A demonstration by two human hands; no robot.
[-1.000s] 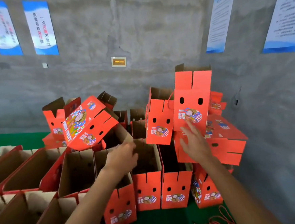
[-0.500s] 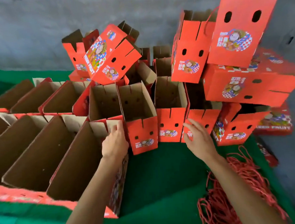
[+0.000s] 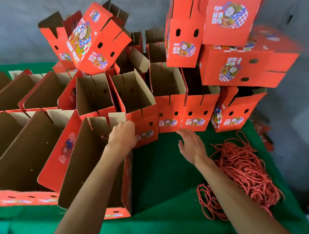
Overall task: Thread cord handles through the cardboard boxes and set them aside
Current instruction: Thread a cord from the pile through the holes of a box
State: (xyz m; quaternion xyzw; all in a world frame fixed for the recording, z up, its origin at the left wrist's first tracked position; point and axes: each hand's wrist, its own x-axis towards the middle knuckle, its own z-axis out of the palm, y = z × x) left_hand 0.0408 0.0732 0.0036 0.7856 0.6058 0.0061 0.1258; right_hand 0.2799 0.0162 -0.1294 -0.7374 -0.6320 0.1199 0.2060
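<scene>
My left hand [image 3: 123, 136] grips the box [image 3: 97, 158] rim; right hand [image 3: 192, 146] hovers, fingers loose; I'd lift it straight, clear of neighbours

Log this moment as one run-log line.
left hand: grips open box rim | right hand: open, empty, above green cloth | cords: piled, untouched | threading: not started

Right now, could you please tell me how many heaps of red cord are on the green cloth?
1: the cord heap lies on the green cloth, right of the right hand. More may be hidden behind boxes.
</scene>
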